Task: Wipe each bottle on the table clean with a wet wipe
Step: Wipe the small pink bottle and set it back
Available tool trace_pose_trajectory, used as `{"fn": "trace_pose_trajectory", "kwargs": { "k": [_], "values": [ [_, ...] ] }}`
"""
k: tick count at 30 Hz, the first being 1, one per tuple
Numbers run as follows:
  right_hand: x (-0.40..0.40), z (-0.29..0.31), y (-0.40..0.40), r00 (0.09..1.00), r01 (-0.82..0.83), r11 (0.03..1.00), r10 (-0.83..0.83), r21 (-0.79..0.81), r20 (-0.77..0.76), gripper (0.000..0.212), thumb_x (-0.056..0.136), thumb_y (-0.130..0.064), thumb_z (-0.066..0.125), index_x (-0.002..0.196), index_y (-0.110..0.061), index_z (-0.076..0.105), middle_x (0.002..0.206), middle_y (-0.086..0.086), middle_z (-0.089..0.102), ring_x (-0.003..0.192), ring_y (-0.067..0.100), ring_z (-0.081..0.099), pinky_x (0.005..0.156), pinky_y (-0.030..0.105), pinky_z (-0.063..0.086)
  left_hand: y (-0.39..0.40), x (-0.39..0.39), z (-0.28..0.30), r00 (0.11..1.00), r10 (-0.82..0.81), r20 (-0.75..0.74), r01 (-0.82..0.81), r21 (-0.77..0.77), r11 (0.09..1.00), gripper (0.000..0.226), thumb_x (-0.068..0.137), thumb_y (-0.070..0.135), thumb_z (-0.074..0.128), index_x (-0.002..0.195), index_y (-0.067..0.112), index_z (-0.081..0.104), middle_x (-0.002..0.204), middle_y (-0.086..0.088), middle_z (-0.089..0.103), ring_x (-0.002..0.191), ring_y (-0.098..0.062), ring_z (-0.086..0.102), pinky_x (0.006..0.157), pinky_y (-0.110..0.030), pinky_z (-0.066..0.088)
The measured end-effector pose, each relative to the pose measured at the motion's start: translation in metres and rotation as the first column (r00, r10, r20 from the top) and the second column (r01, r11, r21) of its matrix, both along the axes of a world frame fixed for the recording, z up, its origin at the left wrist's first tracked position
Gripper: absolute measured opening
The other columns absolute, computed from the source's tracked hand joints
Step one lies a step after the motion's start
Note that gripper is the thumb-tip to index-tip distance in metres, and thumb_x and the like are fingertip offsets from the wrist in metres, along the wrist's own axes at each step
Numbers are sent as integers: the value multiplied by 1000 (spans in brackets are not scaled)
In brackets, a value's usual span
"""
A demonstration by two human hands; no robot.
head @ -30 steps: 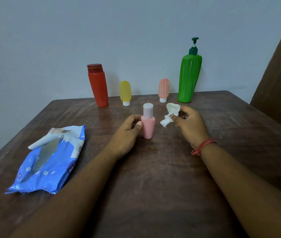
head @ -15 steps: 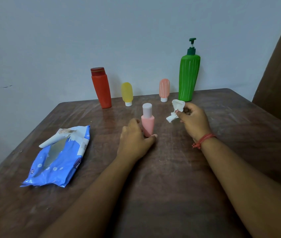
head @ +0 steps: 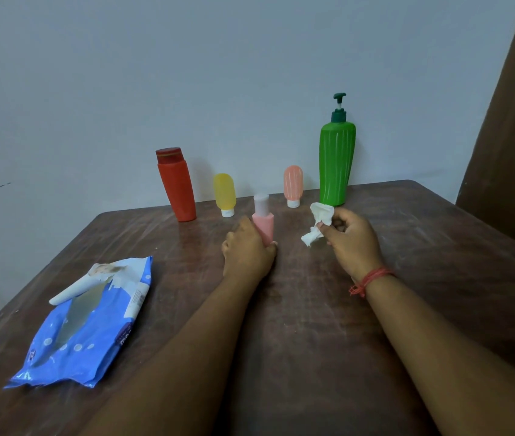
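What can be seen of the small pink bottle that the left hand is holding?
The small pink bottle stands upright near the middle of the wooden table, in front of the row of four other bottles. It has a smooth, plastic-looking pink body with angled shoulders and a tall, pale greyish-white cylindrical cap. The left hand wraps around its lower body from the left, hiding its base. The crumpled wet wipe in the right hand is beside it, not touching.

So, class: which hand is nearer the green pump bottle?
Right. The right hand, holding the wipe, is just in front of the green pump bottle; the left hand is farther left.
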State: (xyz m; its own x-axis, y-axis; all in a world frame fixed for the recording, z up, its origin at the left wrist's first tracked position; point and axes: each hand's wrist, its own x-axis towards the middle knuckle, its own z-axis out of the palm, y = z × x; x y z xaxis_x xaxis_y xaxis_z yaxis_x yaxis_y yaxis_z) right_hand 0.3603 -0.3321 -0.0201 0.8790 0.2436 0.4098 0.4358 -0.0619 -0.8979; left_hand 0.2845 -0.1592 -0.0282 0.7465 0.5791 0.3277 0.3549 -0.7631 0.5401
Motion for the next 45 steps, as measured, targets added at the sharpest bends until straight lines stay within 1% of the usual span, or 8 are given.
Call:
{"fn": "trace_pose_trajectory", "kwargs": {
  "k": [5, 9, 13, 18, 22, 27, 41, 45],
  "values": [
    [7, -5, 5, 1000, 1, 1000, -1, -2, -14, 16, 91, -13, 71, 98, -28, 72, 89, -7, 76, 82, 8, 70, 76, 31, 55, 12, 35, 2, 1000, 14, 21, -14, -11, 1000, 53, 86, 35, 73, 120, 8, 42, 118, -16, 58, 111, -37, 55, 96, -51, 49],
    [10, -9, 12, 1000, -24, 1000, 24, -4, -5, 11, 91, -12, 71, 99, -19, 73, 89, -4, 76, 85, 10, 71, 77, 27, 55, 22, 61, 5, 1000, 20, 19, -20, 0, 1000, 50, 87, 34, 71, 117, 6, 43, 114, -15, 58, 111, -38, 56, 96, -51, 47],
    [11, -7, 15, 1000, -17, 999, 18, 27, -13, 11, 91, -12, 70, 93, -23, 72, 85, -5, 75, 78, 7, 69, 70, 22, 53, 33, 85, 4, 1000, 12, 14, -13, 33, 999, 51, 89, 33, 69, 119, 0, 45, 115, -18, 58, 112, -39, 54, 93, -48, 48],
    [13, -6, 17, 999, -16, 997, 18, 73, -35, 16, 91, -14, 71, 88, -30, 70, 85, -6, 76, 80, 5, 70, 72, 20, 54, 43, 110, 3, 1000, 9, 12, -10, 27, 1000, 49, 91, 31, 67, 121, 1, 43, 118, -18, 57, 112, -38, 52, 91, -45, 47],
    [14, -7, 19, 999, -25, 996, 28, 86, -36, 18, 91, -13, 70, 89, -30, 70, 86, -7, 76, 82, 6, 71, 76, 24, 55, 49, 122, 3, 1000, 21, -2, -21, 39, 999, 49, 92, 31, 65, 121, 0, 42, 119, -19, 57, 115, -39, 51, 91, -44, 42],
    [16, -8, 21, 998, -27, 994, 32, 102, -46, 19, 91, -11, 71, 88, -30, 71, 87, -5, 77, 83, 10, 72, 80, 32, 57, 52, 130, 2, 1000, 22, 7, -23, 43, 999, 48, 92, 31, 66, 121, 0, 42, 119, -20, 57, 114, -39, 52, 90, -45, 44],
    [17, -9, 22, 998, -24, 996, 29, 81, -57, 12, 91, -13, 71, 87, -24, 72, 85, -3, 77, 83, 14, 73, 81, 42, 59, 51, 130, 1, 999, 37, 17, -37, 19, 999, 52, 91, 33, 68, 120, 0, 42, 121, -19, 57, 118, -37, 51, 90, -45, 46],
    [17, -9, 22, 997, -25, 995, 31, 97, -66, 15, 92, -13, 70, 88, -27, 72, 86, -5, 77, 83, 12, 73, 81, 39, 59, 50, 130, 1, 998, 54, 20, -54, 23, 998, 52, 90, 34, 69, 120, 0, 43, 121, -18, 57, 118, -36, 52, 90, -45, 47]
  ]
}}
